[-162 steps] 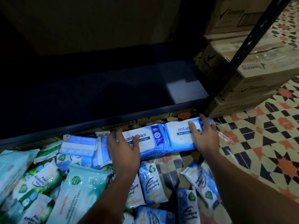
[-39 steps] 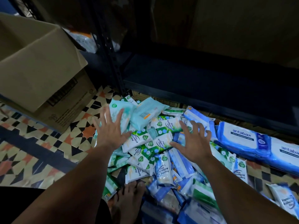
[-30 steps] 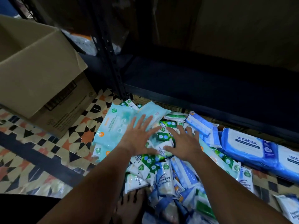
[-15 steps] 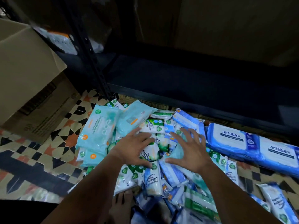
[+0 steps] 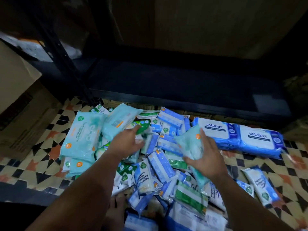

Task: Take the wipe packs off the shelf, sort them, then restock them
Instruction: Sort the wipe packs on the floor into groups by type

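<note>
My right hand (image 5: 205,155) grips a pale teal wipe pack (image 5: 190,144), soft and crinkled, with a small orange dot near its top corner, lifted just above the heap of packs (image 5: 150,167) on the patterned tile floor (image 5: 33,164). My left hand (image 5: 128,142) reaches into the heap with fingers loosely spread, touching green-and-white packs. Larger teal packs (image 5: 81,135) lie at the left; two blue antabax packs (image 5: 240,139) lie side by side on the right, before the dark shelf (image 5: 183,84).
</note>
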Available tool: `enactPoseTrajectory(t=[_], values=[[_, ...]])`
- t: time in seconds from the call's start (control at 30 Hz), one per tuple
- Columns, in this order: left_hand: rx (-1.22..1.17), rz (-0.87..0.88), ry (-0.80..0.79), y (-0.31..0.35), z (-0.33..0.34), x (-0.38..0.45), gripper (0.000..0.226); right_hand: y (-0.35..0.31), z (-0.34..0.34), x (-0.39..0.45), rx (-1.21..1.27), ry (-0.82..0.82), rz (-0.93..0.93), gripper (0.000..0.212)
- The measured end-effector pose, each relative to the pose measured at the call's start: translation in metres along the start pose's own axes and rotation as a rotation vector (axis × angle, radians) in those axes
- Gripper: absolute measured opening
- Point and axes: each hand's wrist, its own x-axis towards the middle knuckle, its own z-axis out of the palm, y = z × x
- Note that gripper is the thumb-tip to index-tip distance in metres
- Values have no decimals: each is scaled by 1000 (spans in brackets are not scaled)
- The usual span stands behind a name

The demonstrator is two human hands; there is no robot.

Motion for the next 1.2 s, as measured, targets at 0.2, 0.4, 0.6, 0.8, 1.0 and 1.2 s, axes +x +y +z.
enactPoseTrajectory(t=[0.2,0.4,0.6,0.8,1.0,1.2], values=[[398,-129,209,21,-3,16,91,33,-24,-7,-110,101,242,128],[374,483,-22,72,26,24,78,46,-29,-22,-90,85,329,128],[469,389,-177,116,58,33,92,51,-22,-39,-125,-3,321,134],[417,381,-219,106,49,38,82,60,-17,-54,-108,-65,361,133],[418,243,-55,76,46,23,78,56,-15,-56,-124,-59,347,131],[374,-9,52,61,34,20,77,57,-11,-56,-114,-29,380,127]])
